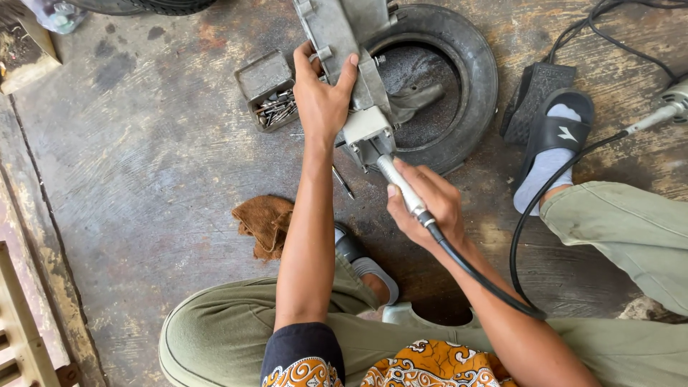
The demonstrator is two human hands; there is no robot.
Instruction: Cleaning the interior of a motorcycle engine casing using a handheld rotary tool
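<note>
Right hand is wrapped tight around a slim silvery handpiece, fingers closed on it like a pen, with a black flexible shaft trailing from its rear back toward the person's lap and looping out to the right. The handpiece's long axis runs on a diagonal, from the hand up and to the left, and its tip meets the lower end of a grey metal casing that stands propped on the concrete floor against a small black tyre. So the work point lies just ahead of the right hand, up and left of it, touching the tool's tip.

Left hand is clamped on the casing higher up, thumb on one side and fingers over the other, farther from the person than the tool's tip. Beside that hand, toward the floor's left, sits an open metal tin of small bits. A brown rag lies nearer the person's knee.
</note>
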